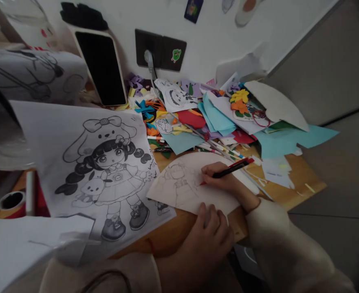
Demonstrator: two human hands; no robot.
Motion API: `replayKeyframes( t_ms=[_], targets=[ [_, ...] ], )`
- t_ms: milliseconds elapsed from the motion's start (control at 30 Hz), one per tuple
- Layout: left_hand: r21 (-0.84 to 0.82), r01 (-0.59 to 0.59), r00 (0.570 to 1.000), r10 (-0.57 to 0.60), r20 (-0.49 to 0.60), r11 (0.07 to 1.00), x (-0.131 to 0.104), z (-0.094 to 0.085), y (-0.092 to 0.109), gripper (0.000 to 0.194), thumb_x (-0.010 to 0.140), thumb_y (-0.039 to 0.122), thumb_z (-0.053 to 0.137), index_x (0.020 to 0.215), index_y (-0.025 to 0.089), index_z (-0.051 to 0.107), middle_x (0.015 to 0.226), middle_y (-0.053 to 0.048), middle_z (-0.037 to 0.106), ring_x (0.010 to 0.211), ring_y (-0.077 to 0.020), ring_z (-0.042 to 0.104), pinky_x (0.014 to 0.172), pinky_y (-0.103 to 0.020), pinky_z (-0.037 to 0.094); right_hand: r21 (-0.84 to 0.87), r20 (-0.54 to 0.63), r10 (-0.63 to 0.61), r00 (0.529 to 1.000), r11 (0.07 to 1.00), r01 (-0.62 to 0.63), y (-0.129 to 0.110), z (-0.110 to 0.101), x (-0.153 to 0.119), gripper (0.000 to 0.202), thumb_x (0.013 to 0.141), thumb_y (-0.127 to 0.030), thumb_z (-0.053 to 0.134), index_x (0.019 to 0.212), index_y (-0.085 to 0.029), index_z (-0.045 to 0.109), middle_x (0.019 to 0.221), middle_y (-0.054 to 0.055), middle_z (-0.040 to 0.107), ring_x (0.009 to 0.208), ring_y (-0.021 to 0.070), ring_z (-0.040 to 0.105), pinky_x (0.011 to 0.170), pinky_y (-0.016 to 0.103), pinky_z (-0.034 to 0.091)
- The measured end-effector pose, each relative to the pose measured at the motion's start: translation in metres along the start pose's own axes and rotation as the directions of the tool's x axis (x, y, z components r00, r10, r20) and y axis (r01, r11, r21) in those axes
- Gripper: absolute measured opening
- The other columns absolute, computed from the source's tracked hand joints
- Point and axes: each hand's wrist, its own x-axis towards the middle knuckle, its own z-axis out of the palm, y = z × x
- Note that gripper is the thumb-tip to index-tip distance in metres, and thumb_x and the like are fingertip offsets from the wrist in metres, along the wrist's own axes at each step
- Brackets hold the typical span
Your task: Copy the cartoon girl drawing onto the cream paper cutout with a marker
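A black and red pen (232,167) is gripped in my right hand (217,177), its tip at the surface of a white fan-shaped paper (164,189). Faint grey lines on that paper outline a figure with a round head and a dress. My left hand (211,230) lies at the paper's lower edge with bent, slightly parted fingers and holds nothing. Left of the fan-shaped paper is a printed sheet (60,142) showing a cartoon girl in a dog-eared hat, with a small toy at her side.
Coloured paper scraps (191,118) and several thin sticks cover the back of the wooden table (307,183). A phone (101,67) leans upright by the wall, near a socket (161,49) with a plugged-in cable. A tape roll (12,200) sits at the left.
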Motion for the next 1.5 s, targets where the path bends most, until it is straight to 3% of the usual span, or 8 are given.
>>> replayKeyframes(
  t_ms=[467, 867, 1100, 1500],
  targets=[
    [-0.018, 0.006, 1.0, -0.006, 0.006, 1.0, 0.0002, 0.002, 0.0002, 0.049, 0.084, 0.041, 0.036, 0.124, 0.014, 0.042, 0.129, -0.017, 0.045, 0.12, -0.0369, 0.043, 0.098, -0.059, 0.021, -0.115, 0.015, -0.015, 1.0, 0.993, 0.017, -0.0093, -0.0005, 0.003, 0.035, 0.078, -0.018, 0.049, 0.051, -0.018, 0.028, 0.05, -0.005, 0.029, 0.05, 0.0075, 0.028, 0.048, 0.023, 0.024],
    [-0.004, 0.003, 1.0, -0.003, 0.005, 1.0, 0.001, -0.0012, -0.0018, 0.048, 0.085, 0.04, 0.036, 0.124, 0.013, 0.043, 0.128, -0.016, 0.046, 0.119, -0.0357, 0.044, 0.097, -0.058, 0.024, -0.082, 0.023, 0.05, 0.998, 0.995, -0.048, -0.0122, -0.0011, 0.0019, 0.032, 0.078, -0.018, 0.05, 0.051, -0.017, 0.034, 0.05, -0.004, 0.037, 0.05, 0.0081, 0.034, 0.049, 0.023, 0.028],
    [0.003, -0.007, 1.0, 0.007, 0.004, 1.0, 0.0006, -0.0006, -0.0011, 0.05, 0.084, 0.042, 0.038, 0.125, 0.013, 0.042, 0.128, -0.017, 0.045, 0.119, -0.0349, 0.044, 0.097, -0.058, 0.024, -0.053, 0.045, -0.002, 0.999, 0.999, 0.005, -0.0087, -0.001, 0.0022, 0.031, 0.078, -0.018, 0.05, 0.05, -0.017, 0.037, 0.05, -0.004, 0.04, 0.049, 0.0081, 0.037, 0.048, 0.022, 0.03],
    [-0.003, 0.002, 1.0, -0.002, 0.0, 1.0, 0.0011, -0.0007, -0.0009, 0.046, 0.085, 0.039, 0.035, 0.122, 0.014, 0.044, 0.127, -0.016, 0.047, 0.118, -0.0353, 0.046, 0.097, -0.057, 0.024, -0.063, 0.072, 0.027, 0.997, 0.998, -0.022, -0.0031, -0.0011, 0.0003, 0.029, 0.079, -0.017, 0.05, 0.052, -0.016, 0.043, 0.052, -0.004, 0.044, 0.05, 0.0077, 0.037, 0.049, 0.022, 0.03]
  ],
)
